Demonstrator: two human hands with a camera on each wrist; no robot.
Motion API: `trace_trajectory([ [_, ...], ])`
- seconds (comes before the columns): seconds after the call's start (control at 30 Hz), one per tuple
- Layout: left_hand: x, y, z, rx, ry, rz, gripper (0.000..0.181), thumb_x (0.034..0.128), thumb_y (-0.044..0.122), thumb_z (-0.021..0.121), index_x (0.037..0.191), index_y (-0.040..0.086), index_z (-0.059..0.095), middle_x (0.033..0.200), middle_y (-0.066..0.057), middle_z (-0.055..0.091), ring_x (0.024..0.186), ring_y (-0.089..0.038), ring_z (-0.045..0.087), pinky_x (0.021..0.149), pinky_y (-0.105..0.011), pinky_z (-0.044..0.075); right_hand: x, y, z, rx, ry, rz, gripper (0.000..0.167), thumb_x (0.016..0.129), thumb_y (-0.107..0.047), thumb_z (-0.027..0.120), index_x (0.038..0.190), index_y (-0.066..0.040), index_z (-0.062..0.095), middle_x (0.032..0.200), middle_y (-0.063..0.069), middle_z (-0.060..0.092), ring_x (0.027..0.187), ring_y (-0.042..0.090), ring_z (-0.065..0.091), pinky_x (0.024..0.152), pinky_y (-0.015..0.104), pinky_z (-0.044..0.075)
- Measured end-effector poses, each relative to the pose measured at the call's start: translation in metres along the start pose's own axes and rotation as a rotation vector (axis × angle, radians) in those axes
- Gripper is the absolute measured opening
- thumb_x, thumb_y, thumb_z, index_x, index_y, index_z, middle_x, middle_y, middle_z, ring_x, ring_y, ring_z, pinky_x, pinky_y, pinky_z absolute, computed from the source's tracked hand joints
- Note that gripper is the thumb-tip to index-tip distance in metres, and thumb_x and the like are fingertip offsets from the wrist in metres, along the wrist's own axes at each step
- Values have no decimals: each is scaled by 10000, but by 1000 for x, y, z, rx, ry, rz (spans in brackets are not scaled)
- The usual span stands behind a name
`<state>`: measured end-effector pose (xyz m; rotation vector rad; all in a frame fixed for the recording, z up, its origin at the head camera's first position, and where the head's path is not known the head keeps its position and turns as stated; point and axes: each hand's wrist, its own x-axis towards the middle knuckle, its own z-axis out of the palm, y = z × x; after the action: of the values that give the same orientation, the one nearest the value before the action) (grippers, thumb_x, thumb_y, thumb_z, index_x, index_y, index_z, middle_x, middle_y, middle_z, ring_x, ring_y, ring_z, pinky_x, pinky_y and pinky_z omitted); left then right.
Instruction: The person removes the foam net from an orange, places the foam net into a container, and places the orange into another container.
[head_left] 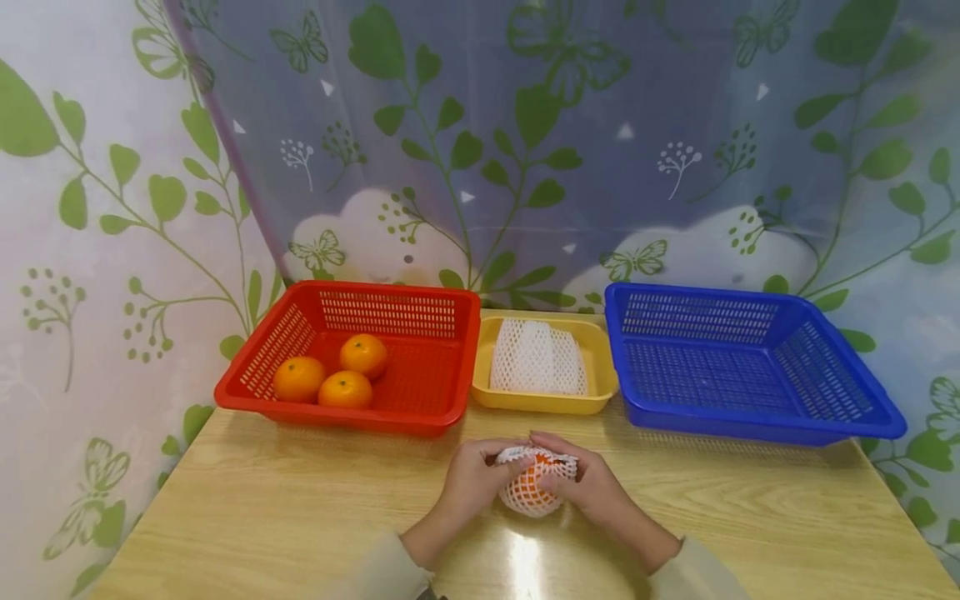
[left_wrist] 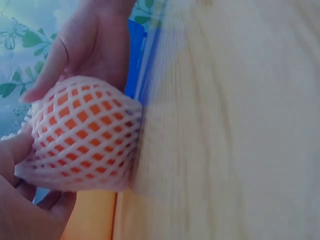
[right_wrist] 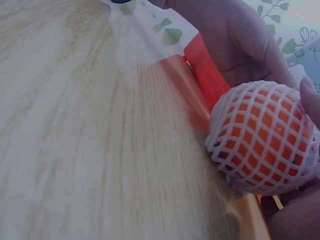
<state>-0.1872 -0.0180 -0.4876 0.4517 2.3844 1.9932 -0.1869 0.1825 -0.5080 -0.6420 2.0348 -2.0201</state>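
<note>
An orange (head_left: 534, 482) wrapped in a white foam net sleeve (left_wrist: 85, 131) is held between both hands, just above or on the near middle of the table. My left hand (head_left: 474, 482) grips its left side, thumb over the near face and fingers toward the back. The right hand (head_left: 600, 490) holds the other side, its thumb pressing near the sleeve's top opening. Orange peel shows through the mesh in both wrist views. In the right wrist view the netted orange (right_wrist: 262, 137) hides part of the right fingers.
A red basket (head_left: 405, 417) with three oranges (head_left: 345, 390) stands at the left. Between it and a blue basket (head_left: 750, 425) at the right sits a yellow tray (head_left: 547, 403) holding white foam net sleeves (head_left: 536, 358). A patterned curtain hangs behind the wooden table (head_left: 750, 517).
</note>
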Motion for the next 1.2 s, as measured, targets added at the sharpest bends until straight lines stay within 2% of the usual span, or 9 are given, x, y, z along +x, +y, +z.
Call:
trace_trajectory([
  [0.1, -1, 0, 3, -56, 49, -48, 235, 828, 114, 773, 1023, -13, 744, 1000, -145, 726, 887, -129, 671, 734, -203, 543, 0, 1, 2, 6, 18, 23, 512, 931, -46, 633, 1397, 62, 451, 1339, 301, 509, 1078, 116, 623, 885, 290, 525],
  [0.2, -1, 0, 4, -79, 59, -80, 241, 838, 125, 765, 1027, -22, 739, 993, -147, 726, 868, -94, 660, 727, -192, 541, -1, 3, 4, 17, 37, 34, 505, 939, -40, 617, 1400, 69, 442, 1328, 312, 511, 1069, 131, 628, 890, 293, 524],
  [0.3, -1, 0, 2, -34, 40, -64, 269, 856, 156, 752, 1052, -26, 726, 1000, -142, 724, 882, -122, 657, 743, -207, 543, -2, 3, 5, 4, 75, 52, 475, 950, -50, 602, 1391, 58, 462, 1379, 284, 483, 1119, 90, 596, 926, 261, 495],
  [0.5, -3, -2, -4, 52, -26, -35, 386, 867, 194, 746, 1174, -25, 661, 1123, -148, 681, 1046, -234, 633, 882, -295, 531, -1, 2, 7, -66, 154, 84, 399, 950, -100, 616, 1328, 14, 560, 1419, 145, 496, 1231, 14, 494, 1002, 171, 389],
  [0.6, -3, -3, -6, 61, -72, -49, 443, 870, 213, 743, 1238, -5, 627, 1193, -141, 656, 1108, -252, 610, 924, -338, 515, 0, 0, 8, -84, 172, 69, 359, 945, -98, 619, 1280, 27, 598, 1396, 129, 524, 1241, 22, 492, 1015, 156, 362],
  [0.73, -5, -1, -7, 41, -114, -57, 481, 867, 206, 747, 1285, 18, 601, 1254, -129, 630, 1149, -256, 588, 943, -361, 504, 1, -3, 8, -82, 198, 67, 312, 930, -115, 645, 1198, 45, 647, 1348, 132, 566, 1203, 41, 538, 1002, 163, 382],
  [0.93, -5, 0, -7, 8, -133, -43, 486, 867, 170, 746, 1301, 17, 589, 1281, -134, 614, 1185, -276, 567, 969, -370, 487, 2, -7, 9, -121, 270, 38, 234, 897, -90, 680, 1075, 60, 697, 1221, 165, 639, 1155, 104, 592, 970, 178, 425],
  [1.07, -3, 1, -6, 20, -138, -29, 494, 868, 191, 746, 1306, 24, 590, 1305, -144, 599, 1227, -283, 542, 1006, -370, 456, 4, -11, 10, -140, 322, 2, 195, 877, -51, 692, 1025, 76, 710, 1180, 205, 650, 1108, 77, 612, 945, 167, 439],
  [1.2, -2, 3, -5, 56, -128, -21, 488, 863, 206, 751, 1292, 24, 603, 1295, -146, 607, 1227, -298, 543, 1014, -386, 447, 6, -11, 11, -134, 329, -37, 192, 869, -15, 690, 1019, 105, 694, 1140, 211, 664, 1043, 32, 631, 918, 175, 466],
])
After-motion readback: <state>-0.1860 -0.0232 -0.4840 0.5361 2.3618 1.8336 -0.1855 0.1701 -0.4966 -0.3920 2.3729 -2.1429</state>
